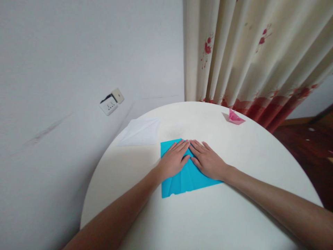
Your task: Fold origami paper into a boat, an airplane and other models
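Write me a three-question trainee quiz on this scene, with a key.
1. True or false: the left hand and the right hand both lie on the bright blue paper sheet.
2. Which shows nearest the cream fabric curtain with red flowers?
a) creased white paper sheet
b) folded pink paper boat
c) bright blue paper sheet
3. Fill in: the boat rests on a white, round-edged ____.

Key: 1 true; 2 b; 3 table.

The rounded white surface [260,152] bears a creased blue sheet [187,178] near its middle, white paper [142,132] toward its far left and a folded pink paper boat [236,119] near its far right edge.
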A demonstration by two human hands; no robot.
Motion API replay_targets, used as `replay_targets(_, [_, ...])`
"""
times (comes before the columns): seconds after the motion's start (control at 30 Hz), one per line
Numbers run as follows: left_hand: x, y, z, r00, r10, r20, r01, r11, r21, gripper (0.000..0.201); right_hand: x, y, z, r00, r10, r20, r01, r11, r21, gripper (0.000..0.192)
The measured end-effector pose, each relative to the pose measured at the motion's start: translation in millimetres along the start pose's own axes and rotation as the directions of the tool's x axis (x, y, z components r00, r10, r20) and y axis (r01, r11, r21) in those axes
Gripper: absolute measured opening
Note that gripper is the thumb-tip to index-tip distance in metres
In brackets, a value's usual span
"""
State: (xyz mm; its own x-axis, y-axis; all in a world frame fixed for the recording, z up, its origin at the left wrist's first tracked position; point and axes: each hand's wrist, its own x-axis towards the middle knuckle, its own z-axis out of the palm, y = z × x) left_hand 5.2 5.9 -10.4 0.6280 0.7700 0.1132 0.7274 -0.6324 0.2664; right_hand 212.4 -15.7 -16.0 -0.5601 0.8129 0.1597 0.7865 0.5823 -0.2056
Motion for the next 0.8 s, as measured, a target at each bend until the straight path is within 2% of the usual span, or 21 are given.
replay_targets(0.2, [-0.8, 1.3, -0.4, 0.999, -0.043, -0.015, 0.044, 0.998, 0.045, 0.056, -0.1, -0.3, -1.1, 1.000, 0.008, 0.014, -0.008, 1.000, -0.007, 0.061])
replay_targets(0.43, [-0.9, 0.7, -0.7, 0.999, -0.034, -0.020, 0.035, 0.998, 0.044, 0.054, -0.3, -0.9, -1.1, 0.999, 0.030, 0.021, -0.030, 1.000, -0.008, 0.062])
replay_targets(0.67, [-0.8, -0.2, 0.8, 0.999, -0.035, -0.011, 0.036, 0.998, 0.053, 0.054, -3.0, -5.2, -0.1, 0.979, 0.204, 0.003, -0.204, 0.977, -0.057, 0.068])
replay_targets(0.8, [-0.7, 0.5, 0.5, 0.999, -0.033, -0.003, 0.033, 0.998, 0.050, 0.055, -2.8, -3.5, 1.1, 0.960, 0.282, -0.006, -0.281, 0.955, -0.091, 0.061])
